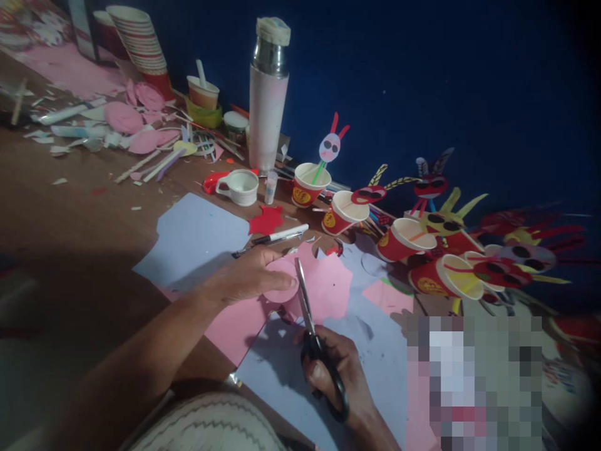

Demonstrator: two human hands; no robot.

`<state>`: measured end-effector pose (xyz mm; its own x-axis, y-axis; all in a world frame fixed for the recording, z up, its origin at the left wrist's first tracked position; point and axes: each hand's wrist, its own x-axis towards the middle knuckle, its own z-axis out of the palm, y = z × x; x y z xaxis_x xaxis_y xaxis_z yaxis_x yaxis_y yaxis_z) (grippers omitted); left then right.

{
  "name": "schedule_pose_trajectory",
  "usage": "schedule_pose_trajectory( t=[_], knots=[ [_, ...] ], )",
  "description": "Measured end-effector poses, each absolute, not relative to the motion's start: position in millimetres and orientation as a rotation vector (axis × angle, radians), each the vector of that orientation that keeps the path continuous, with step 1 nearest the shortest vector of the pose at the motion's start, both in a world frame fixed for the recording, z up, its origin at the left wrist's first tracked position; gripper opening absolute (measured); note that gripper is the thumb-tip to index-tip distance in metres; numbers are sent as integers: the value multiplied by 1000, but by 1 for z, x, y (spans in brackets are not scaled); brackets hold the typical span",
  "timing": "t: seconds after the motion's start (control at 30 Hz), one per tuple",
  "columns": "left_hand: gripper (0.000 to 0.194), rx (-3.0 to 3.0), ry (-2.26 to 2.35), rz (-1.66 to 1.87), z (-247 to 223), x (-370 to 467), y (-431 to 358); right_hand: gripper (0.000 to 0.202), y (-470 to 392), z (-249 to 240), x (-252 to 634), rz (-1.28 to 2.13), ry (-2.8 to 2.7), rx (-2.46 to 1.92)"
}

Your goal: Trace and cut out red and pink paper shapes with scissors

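My left hand (251,275) pinches a piece of pink paper (331,285), its thumb lying on a rounded part near the left edge. In my right hand (335,363) is a pair of scissors (307,300) with black handles, fingers through the loops. The blades point up and away from me and lie against the pink paper, just right of my left thumb. Beneath both hands are sheets of pale blue paper (282,369) and pink paper (235,329). A marker pen (282,233) and a red paper scrap (266,220) lie just beyond.
Paper cups (310,181) with paper faces on sticks line the right back. A tall flask (268,106), a white mug (239,188) and stacked cups (138,44) stand farther left. Pink cutouts (123,118) and scraps lie at left. A blue wall (422,75) rises behind.
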<state>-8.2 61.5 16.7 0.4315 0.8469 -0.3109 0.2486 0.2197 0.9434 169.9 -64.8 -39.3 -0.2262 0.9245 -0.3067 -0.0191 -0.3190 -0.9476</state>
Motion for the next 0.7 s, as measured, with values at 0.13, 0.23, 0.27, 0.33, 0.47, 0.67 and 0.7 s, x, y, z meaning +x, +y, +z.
schedule_pose_trajectory(
  t=[0.13,0.23,0.27,0.33,0.47,0.67,0.7],
  knots=[
    [34,1320,1152,476,17,-10,62,47,-65,-40,171,1635,-1184,-1287],
    [29,1320,1150,484,16,-11,62,48,-65,-40,171,1622,-1185,-1294],
    [26,1321,1133,501,16,-11,62,48,-65,-40,171,1623,-1183,-1293],
    [23,1312,1103,529,16,-10,62,48,-65,-39,170,1624,-1173,-1292],
    [24,1290,1087,544,15,-10,62,46,-64,-39,169,1603,-1176,-1299],
    [19,1270,1086,555,16,-10,62,41,-64,-39,169,1602,-1154,-1313],
    [19,1262,1089,559,16,-10,61,40,-64,-39,169,1607,-1151,-1314]
  ],
)
